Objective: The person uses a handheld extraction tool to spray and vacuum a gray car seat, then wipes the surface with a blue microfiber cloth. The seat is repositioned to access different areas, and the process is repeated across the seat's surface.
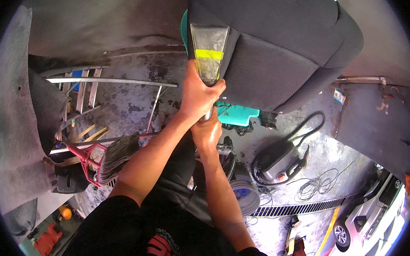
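A clear, flared upholstery vacuum nozzle (209, 39) with a yellow-green band lies against the dark grey fabric car seat (276, 60), near its left edge. My left hand (199, 96) wraps round the nozzle's neck just below the clear part. Lower down, my right hand (207, 131) is closed round the metal tube of the same tool. The seat rests on a turquoise support (238, 114), partly hidden beneath it. Below my right hand, part of a dark hose can be made out beside my right forearm.
A grey and black machine (277, 163) with a looped hose stands on the floor to the right. Near it lie a coiled cable (319, 186) and a drain grate (308, 206). At left are a ladder (87, 90) and a red frame (88, 158). A white car (370, 214) is lower right.
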The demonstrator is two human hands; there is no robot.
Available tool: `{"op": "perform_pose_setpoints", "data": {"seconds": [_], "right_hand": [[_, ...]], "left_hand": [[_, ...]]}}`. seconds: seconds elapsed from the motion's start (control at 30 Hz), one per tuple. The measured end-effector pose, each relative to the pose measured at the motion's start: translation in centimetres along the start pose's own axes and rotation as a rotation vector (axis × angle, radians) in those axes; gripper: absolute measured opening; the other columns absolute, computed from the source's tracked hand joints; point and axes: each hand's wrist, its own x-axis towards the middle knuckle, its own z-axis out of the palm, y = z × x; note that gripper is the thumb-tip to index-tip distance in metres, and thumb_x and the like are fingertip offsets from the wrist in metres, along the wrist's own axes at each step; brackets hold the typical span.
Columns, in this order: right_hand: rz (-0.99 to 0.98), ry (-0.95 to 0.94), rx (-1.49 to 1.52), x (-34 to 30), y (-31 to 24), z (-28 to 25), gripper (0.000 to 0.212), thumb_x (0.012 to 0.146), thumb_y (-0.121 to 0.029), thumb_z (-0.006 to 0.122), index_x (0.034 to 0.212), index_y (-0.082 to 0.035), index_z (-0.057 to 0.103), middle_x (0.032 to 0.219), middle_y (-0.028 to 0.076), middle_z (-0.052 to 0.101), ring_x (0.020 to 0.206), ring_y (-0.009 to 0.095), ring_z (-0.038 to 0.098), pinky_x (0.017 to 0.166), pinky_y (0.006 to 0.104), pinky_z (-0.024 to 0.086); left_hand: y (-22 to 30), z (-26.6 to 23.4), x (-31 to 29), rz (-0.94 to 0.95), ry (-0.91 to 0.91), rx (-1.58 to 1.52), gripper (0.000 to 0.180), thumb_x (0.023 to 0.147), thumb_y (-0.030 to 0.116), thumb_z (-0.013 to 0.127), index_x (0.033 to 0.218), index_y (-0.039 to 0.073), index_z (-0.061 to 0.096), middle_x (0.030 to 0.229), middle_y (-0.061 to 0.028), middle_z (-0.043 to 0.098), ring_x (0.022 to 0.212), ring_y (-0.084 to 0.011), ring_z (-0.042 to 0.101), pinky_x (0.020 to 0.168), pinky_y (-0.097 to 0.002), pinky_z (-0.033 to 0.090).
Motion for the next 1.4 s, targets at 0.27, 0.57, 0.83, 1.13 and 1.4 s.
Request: {"op": "perform_pose_setpoints", "data": {"seconds": [0.27,0.57,0.83,1.13,1.4], "right_hand": [[0.058,-0.049,-0.107,-1.4,4.3,0.3,0.053,0.088,-0.043,0.08,0.121,-0.005,0.062,0.1,0.029,0.077,0.101,0.052,0.073,0.086,0.0586,0.057],[0.136,-0.055,-0.114,-2.0,8.5,1.3,0.055,0.087,-0.041,0.081,0.125,-0.006,0.064,0.099,0.028,0.078,0.101,0.051,0.074,0.086,0.0575,0.058],[0.205,-0.125,-0.106,-2.9,11.4,1.6,0.047,0.09,-0.039,0.077,0.123,-0.008,0.062,0.099,0.029,0.078,0.099,0.052,0.075,0.085,0.0588,0.059],[0.114,0.003,-0.211,-5.2,14.2,1.9,0.056,0.091,-0.042,0.075,0.124,0.002,0.065,0.096,0.034,0.076,0.096,0.052,0.075,0.083,0.0595,0.059],[-0.249,-0.807,0.129,-5.3,7.7,-4.2,0.063,0.084,-0.01,0.087,0.143,-0.006,0.064,0.139,0.015,0.069,0.131,0.025,0.064,0.116,0.0429,0.048]], "left_hand": [[-4.5,0.0,-2.6,-0.18,-0.038,-0.004,0.048,0.087,0.0,0.08,0.122,0.004,0.048,0.091,-0.0065,0.063,0.063,-0.0132,0.064,0.054,-0.0309,0.055],[-9.6,0.3,-4.3,-0.116,-0.042,-0.039,0.054,0.088,0.0,0.081,0.128,0.001,0.044,0.088,-0.0079,0.064,0.06,-0.0128,0.063,0.052,-0.0327,0.052],[-12.5,0.8,-5.6,-0.098,-0.051,-0.045,0.053,0.087,0.003,0.08,0.127,0.0,0.044,0.089,-0.0093,0.065,0.061,-0.0133,0.063,0.054,-0.0341,0.053],[-15.1,1.0,-7.7,-0.352,-0.05,-0.049,0.051,0.087,-0.002,0.077,0.129,0.004,0.05,0.089,-0.0062,0.064,0.065,-0.0128,0.063,0.053,-0.0309,0.05],[0.5,-8.0,-10.7,0.127,-0.44,0.028,0.071,0.08,0.018,0.089,0.141,0.003,0.054,0.116,-0.0118,0.07,0.108,-0.0248,0.069,0.098,-0.0394,0.054]]}}
